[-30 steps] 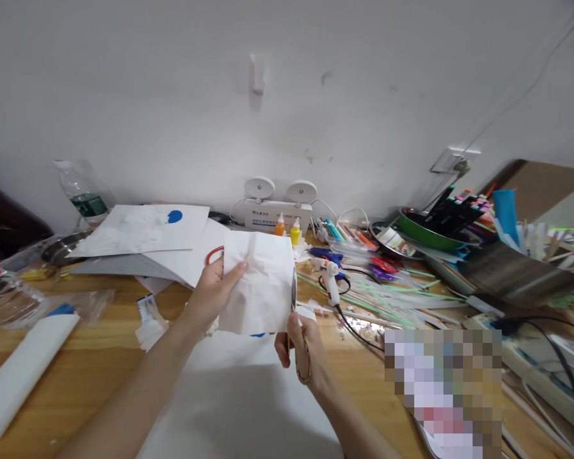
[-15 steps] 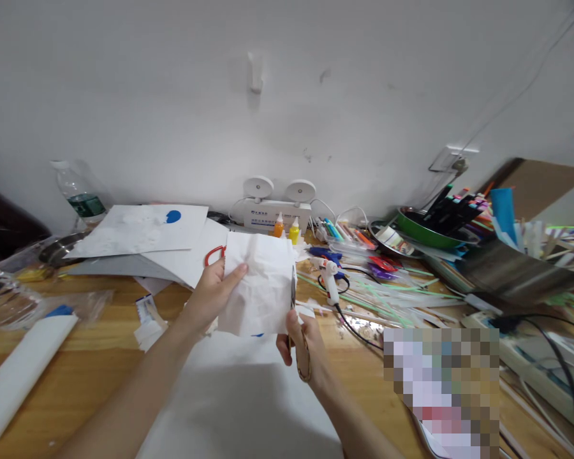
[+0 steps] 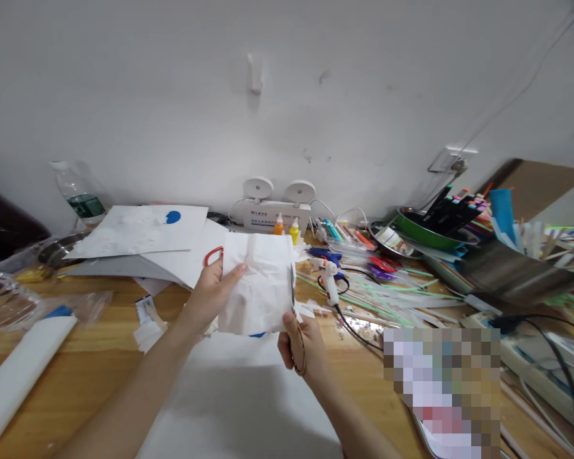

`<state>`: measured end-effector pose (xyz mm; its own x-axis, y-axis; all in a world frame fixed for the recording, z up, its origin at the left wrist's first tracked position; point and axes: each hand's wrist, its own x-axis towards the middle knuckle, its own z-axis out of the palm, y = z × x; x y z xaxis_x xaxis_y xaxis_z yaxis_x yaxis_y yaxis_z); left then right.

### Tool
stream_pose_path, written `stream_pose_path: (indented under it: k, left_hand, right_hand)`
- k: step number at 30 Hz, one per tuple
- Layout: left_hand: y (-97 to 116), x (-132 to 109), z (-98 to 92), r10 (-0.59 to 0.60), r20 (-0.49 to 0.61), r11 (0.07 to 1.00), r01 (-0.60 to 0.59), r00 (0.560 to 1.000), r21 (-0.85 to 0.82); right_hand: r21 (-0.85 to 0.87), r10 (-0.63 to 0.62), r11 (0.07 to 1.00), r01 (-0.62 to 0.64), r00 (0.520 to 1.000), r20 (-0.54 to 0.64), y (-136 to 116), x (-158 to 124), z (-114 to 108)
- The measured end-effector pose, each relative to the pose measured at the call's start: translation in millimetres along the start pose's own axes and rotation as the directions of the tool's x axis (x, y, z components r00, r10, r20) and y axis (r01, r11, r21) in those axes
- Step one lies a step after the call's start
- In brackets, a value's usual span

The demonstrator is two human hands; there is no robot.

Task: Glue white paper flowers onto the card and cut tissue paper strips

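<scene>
My left hand (image 3: 211,292) pinches the left edge of a crumpled white sheet of paper (image 3: 261,284), holding it upright above the desk. My right hand (image 3: 299,344) grips a pair of scissors (image 3: 294,319) with brownish handles; the blades run up along the sheet's right edge. A large white sheet (image 3: 229,395) lies flat on the wooden desk (image 3: 90,363) under both hands.
White papers with a blue blot (image 3: 143,231) and a water bottle (image 3: 79,194) lie at back left. A white glue gun (image 3: 329,280), paint bottles (image 3: 287,228), markers, straws and a green bowl (image 3: 425,233) crowd the right. A white foam block (image 3: 19,373) sits at front left.
The scissors' handles have closed a little and the blades have crept up along the paper's right edge. My left hand keeps the sheet nearly still.
</scene>
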<state>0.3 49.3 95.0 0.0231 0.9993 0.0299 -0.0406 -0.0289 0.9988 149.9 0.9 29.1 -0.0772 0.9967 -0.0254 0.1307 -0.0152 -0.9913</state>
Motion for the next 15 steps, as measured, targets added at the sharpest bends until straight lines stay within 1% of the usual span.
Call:
stream_pose_path:
  k: [5, 10, 12, 15]
  left_hand:
    - [0.5, 0.5, 0.5, -0.013, -0.024, 1.0, 0.013, 1.0, 0.002]
    - [-0.1, 0.0, -1.5, -0.031, -0.023, 0.995, 0.033, 0.999, 0.095]
    - [-0.1, -0.8, -2.0, -0.049, -0.015, 0.992, 0.05, 0.999, 0.115]
    - [0.9, -2.5, -1.8, -0.078, 0.026, 0.988, 0.074, 0.997, 0.133]
  right_hand:
    - [0.006, 0.015, 1.0, -0.015, 1.0, 0.012, 4.1, 0.9, -0.1]
    - [-0.002, -0.003, 1.0, 0.003, 1.0, 0.01, 3.4, -0.9, -0.4]
    - [-0.002, 0.0, 1.0, 0.0, 1.0, -0.014, 1.4, -1.6, -0.5]
    - [-0.002, -0.005, 1.0, 0.005, 1.0, -0.031, 0.0, -1.7, -0.8]
